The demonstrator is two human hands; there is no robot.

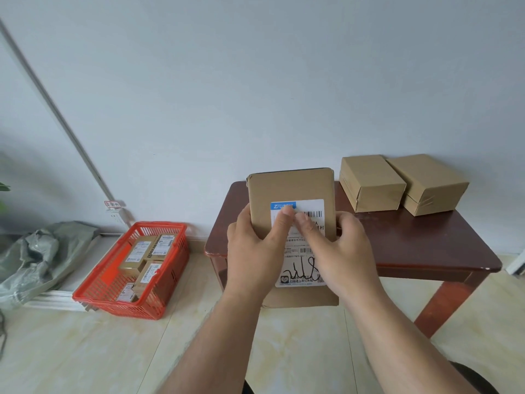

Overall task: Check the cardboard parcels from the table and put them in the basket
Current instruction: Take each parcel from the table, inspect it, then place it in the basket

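Cardboard parcel held upright between both hands, left hand and right hand fingers curled round its side edges.

A plain pale wall fills the upper half of the scene, with a thin white conduit running diagonally down it to a white wall socket that carries a small handwritten tag. On the floor at the left, against a white baseboard, lies a crumpled grey-green sack, possibly woven plastic. The floor is glossy cream tile, and a green leaf edge shows at the far left.
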